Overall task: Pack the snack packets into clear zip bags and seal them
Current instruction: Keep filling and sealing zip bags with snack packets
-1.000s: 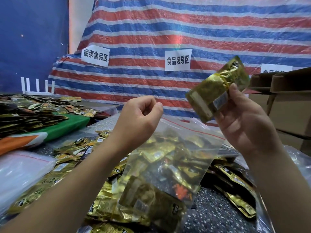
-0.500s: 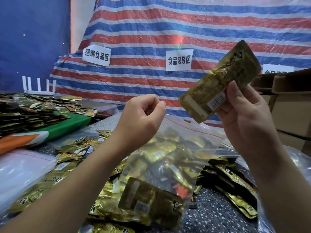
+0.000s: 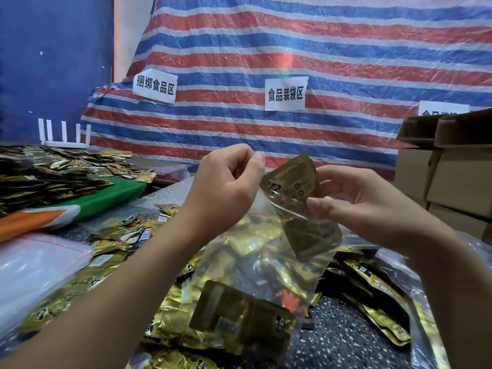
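Observation:
A clear zip bag (image 3: 255, 251) hangs in front of me, its left top edge pinched by my left hand (image 3: 226, 190). One gold snack packet (image 3: 239, 320) lies at the bag's bottom. My right hand (image 3: 354, 198) holds a second gold packet (image 3: 295, 182) that stands halfway down into the bag's mouth, its lower half showing through the plastic. Many loose gold packets (image 3: 119, 235) lie on the dark speckled table (image 3: 343, 339) beneath and around the bag.
A stack of empty clear bags (image 3: 34, 265) lies at the left. Farther left sits another heap of packets (image 3: 40, 177) on a green cloth (image 3: 117, 193). Cardboard boxes (image 3: 447, 177) stand at the right. A striped tarp (image 3: 292, 49) with paper signs hangs behind.
My right hand has come down and leftward with the gold packet, from raised above the bag to pushing it into the bag's mouth. My left hand still pinches the bag's edge.

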Motion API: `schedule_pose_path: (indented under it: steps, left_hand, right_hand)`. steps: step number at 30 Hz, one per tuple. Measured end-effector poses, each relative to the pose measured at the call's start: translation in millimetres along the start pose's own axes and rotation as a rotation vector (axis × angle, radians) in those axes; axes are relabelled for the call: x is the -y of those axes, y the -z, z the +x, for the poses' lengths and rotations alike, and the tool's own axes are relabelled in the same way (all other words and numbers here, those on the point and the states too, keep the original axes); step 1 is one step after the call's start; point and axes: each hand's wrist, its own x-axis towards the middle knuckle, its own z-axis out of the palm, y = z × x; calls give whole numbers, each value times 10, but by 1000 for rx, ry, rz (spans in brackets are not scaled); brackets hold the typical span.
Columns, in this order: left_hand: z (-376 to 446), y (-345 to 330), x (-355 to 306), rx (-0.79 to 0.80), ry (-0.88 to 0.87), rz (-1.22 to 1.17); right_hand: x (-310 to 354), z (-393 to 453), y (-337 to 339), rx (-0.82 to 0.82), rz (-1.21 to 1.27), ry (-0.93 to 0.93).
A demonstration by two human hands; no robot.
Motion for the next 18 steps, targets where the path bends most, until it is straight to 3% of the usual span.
schedule_pose_path:
  steps: [3, 9, 15, 18]
  left_hand:
    - [-21, -24, -4, 39, -20, 9]
    - [-3, 1, -8, 41, -117, 44]
    - [-25, -41, -2, 61, -171, 114]
    - [-15, -27, -36, 0, -189, 128]
  right_hand:
    - [69, -28, 3, 59, 22, -33]
    - [123, -33, -29, 16, -31, -27]
    - [184, -44, -96, 190, -331, -30]
    - [210, -37, -161, 62, -395, 21]
